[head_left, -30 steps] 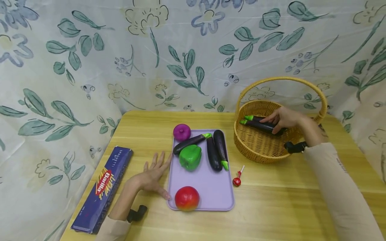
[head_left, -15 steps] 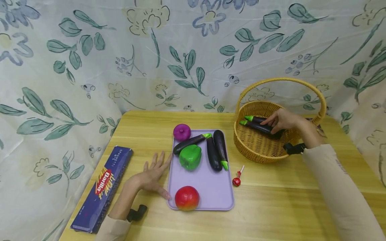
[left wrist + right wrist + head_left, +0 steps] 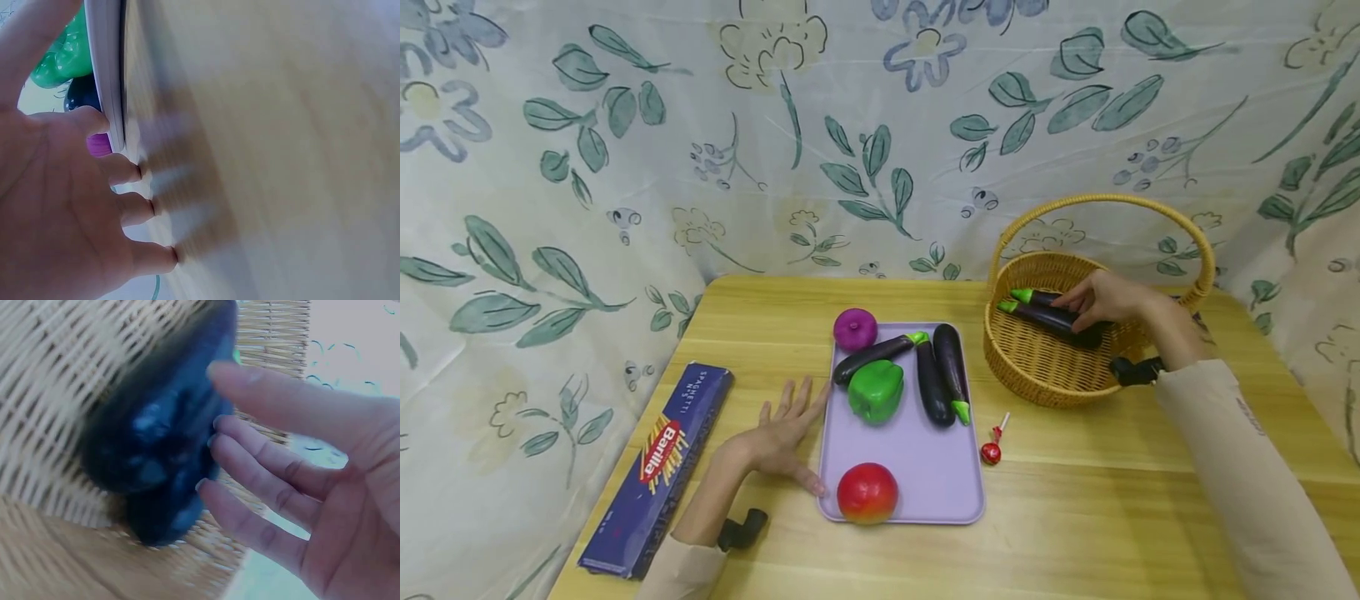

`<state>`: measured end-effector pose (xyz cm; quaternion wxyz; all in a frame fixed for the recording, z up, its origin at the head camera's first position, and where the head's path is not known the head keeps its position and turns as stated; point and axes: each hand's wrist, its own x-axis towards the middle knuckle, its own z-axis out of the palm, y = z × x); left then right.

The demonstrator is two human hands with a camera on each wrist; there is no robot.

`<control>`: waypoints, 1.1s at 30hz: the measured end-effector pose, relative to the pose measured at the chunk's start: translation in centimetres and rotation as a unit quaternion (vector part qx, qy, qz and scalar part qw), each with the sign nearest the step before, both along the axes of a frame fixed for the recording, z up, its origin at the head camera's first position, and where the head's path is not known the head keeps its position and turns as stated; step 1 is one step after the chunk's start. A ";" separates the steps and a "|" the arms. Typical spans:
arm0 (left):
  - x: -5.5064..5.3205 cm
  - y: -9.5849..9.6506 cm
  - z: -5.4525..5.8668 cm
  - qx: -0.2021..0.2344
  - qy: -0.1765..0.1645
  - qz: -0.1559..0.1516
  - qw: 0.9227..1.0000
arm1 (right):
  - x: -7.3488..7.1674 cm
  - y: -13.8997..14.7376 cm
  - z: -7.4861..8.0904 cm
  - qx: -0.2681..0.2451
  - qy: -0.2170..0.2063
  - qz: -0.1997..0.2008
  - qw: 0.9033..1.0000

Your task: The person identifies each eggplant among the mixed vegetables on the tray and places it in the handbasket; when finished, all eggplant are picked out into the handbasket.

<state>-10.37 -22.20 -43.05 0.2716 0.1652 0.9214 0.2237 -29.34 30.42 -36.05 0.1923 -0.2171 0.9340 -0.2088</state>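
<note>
In the head view my right hand (image 3: 1112, 298) reaches into the wicker basket (image 3: 1037, 387), where two dark eggplants lie side by side. Its thumb and fingers pinch the nearer eggplant (image 3: 1041, 317); the right wrist view shows the thumb (image 3: 250, 381) and fingertips against the glossy skin. Behind it, the farther eggplant (image 3: 1036, 297) is partly covered by the hand. My left hand (image 3: 778, 442) is spread beside the lilac tray (image 3: 925, 492), its thumb at the tray's edge. In the left wrist view its fingertips rest on the table (image 3: 281, 156).
Several vegetables are on the tray: a green bell pepper (image 3: 876, 392), a purple onion (image 3: 855, 330), more eggplants (image 3: 932, 383) and a red round fruit (image 3: 867, 493). A lollipop (image 3: 991, 452) lies right of it. A spaghetti box (image 3: 655, 471) lies left; the basket's handle (image 3: 1101, 200) arches high.
My right hand and the nearer eggplant have shifted only slightly, the eggplant's rounded end now sitting a little lower in the basket. My left hand keeps its place.
</note>
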 end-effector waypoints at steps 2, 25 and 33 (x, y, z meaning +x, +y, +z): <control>0.0 0.1 -0.1 -0.006 0.002 0.002 1.000 | 0.2 -0.2 0.6 0.008 0.011 0.004 1.000; -0.2 0.3 -0.2 -0.015 0.006 0.001 1.000 | 10.0 -9.4 5.3 -0.094 0.121 0.041 0.987; -0.2 0.5 -0.2 -0.021 0.007 0.000 1.000 | 11.5 -14.4 2.0 -0.132 0.122 0.001 0.984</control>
